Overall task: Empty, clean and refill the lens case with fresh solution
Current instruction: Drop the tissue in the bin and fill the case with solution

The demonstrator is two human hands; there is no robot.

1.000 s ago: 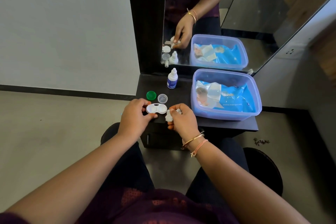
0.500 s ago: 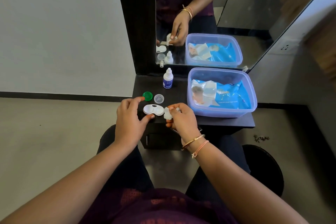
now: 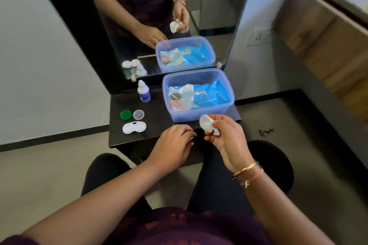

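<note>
A: What's under the left grip?
B: Curled fingers cover it; only a white sliver shows, too small to tell.
A: And the white wad in the right grip?
B: Its lower part sits behind the fingers.
A: The bottle label?
B: Too small to read; likewise the dark speck on the floor can't be made out.

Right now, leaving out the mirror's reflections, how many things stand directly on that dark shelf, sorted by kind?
caps: 2 (green cap, clear cap)
lens case: 1
dropper bottle: 1
plastic tub: 1
Total: 5
Not counted: the white pad held in the right hand.
</note>
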